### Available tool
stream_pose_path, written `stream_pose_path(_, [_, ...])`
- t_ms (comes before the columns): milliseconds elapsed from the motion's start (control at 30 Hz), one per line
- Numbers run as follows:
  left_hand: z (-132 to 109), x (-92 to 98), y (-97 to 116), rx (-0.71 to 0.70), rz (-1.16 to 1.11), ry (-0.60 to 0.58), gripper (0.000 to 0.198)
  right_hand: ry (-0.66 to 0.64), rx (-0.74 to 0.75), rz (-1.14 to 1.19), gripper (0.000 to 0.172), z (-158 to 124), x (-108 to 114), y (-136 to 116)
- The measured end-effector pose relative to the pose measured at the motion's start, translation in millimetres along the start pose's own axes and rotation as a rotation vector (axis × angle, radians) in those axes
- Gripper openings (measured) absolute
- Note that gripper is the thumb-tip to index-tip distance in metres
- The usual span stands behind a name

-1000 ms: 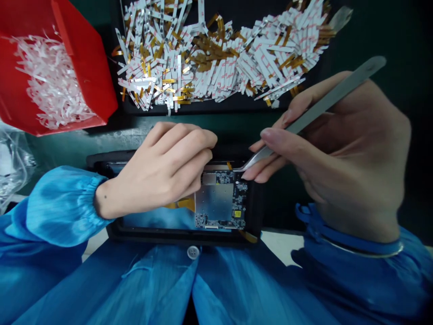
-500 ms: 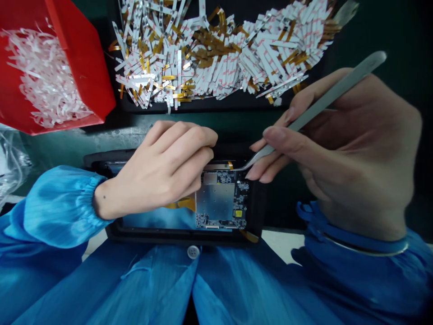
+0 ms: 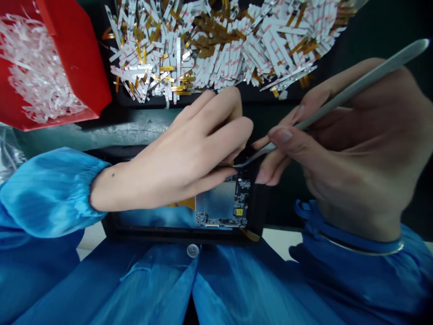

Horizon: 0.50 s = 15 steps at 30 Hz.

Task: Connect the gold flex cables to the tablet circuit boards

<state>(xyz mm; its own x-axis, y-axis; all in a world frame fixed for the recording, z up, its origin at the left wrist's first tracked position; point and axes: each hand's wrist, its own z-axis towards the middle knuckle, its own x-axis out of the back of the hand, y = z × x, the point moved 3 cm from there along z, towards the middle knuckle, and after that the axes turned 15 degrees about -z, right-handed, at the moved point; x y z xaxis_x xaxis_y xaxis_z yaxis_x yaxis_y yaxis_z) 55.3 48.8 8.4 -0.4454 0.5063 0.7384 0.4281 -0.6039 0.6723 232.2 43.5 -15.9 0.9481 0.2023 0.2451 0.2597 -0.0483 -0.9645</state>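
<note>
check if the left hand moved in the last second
Yes. The left hand slid right and away over the circuit board; it now covers the board's top edge, close to the tweezers tip.

The blue smock [image 3: 219, 289] has gathered cuffs [image 3: 96, 180] and a white button [image 3: 192, 250], with a thin bangle [image 3: 365, 251] behind the right hand [image 3: 355, 149].

A red bin [image 3: 77, 67] far left holds white shreds [image 3: 34, 76]. White strips with orange-gold tails [image 3: 216, 49] heap on black. Bright blue sleeves [image 3: 50, 194]; silver tweezers [image 3: 355, 88]; black-framed board [image 3: 221, 203], silver-grey with a yellow speck.
</note>
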Motion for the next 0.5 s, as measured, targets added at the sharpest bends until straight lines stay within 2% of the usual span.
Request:
stream_pose_path(67, [0.2,2.6,-1.3,-0.012,-0.038,0.044,0.011,0.003,-0.001,-0.008,0.027,-0.2,0.0,-0.5])
stream_pose_path(167, [-6.0,7.6,1.8,-0.029,0.014,0.104,0.013,-0.003,-0.006,-0.028,0.027,-0.7,-0.4,-1.3])
stream_pose_path(367, [-36.4,-2.2,13.9,-0.196,0.105,0.037,0.026,-0.004,0.005,-0.015,0.030,0.6,0.6,-0.8])
stream_pose_path(500, [-48.0,-12.2,12.6,-0.204,0.181,0.029,0.030,-0.012,0.022,-0.036,0.029,0.1,2.1,0.5])
